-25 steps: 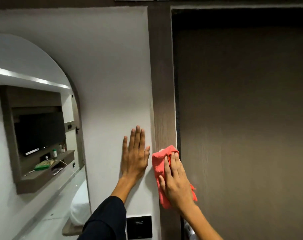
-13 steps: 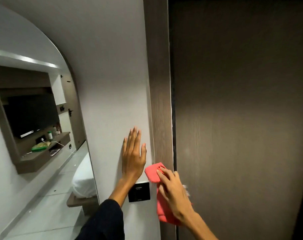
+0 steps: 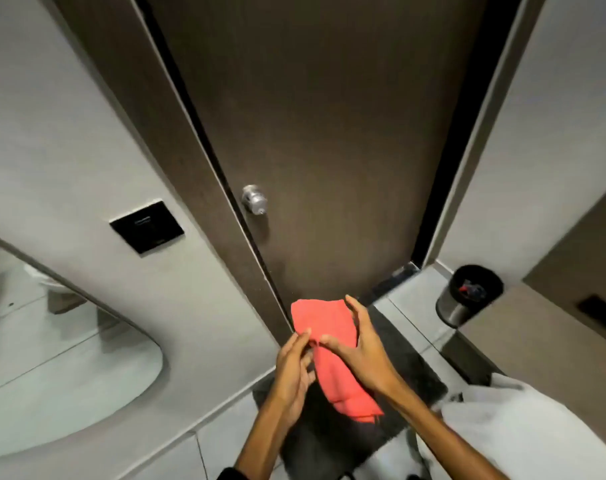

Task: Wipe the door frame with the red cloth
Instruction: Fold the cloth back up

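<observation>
Head view now, tipped steeply down to the foot of the dark brown door point(image 3: 329, 133). A moment ago: crumpled red cloth point(image 3: 332, 344) pressed flat on the brown wood-grain door frame point(image 3: 176, 161) under the right hand point(image 3: 363, 351), left hand point(image 3: 294, 368) spread on the pale grey wall point(image 3: 69, 133) beside it. Now both off their surfaces, meeting over the dark grey floor mat point(image 3: 412, 368) near the body. Cloth clear of the frame, hanging in the air just right of the frame's lower end, one end bunched up top, the other drooping toward the near side. Right hand grasping it, thumb and fingers curled round the upper fold; left hand pinching the near-left edge with its fingertips point(image 3: 306, 336), palm otherwise loose. No contact with frame or door at all.

Reads as a pause in the wiping stroke: a refold or a turn to a fresh face, likely ahead of the low stretch of frame. Upper and middle frame judged covered, bottom section and the far-right side apparently outstanding.

Round silver door knob point(image 3: 254, 199) up on the left edge of the door, black square wall switch point(image 3: 147, 226) left of the frame, small black-lined steel bin point(image 3: 467, 296) far right on the tiles, well apart from the hands.
</observation>
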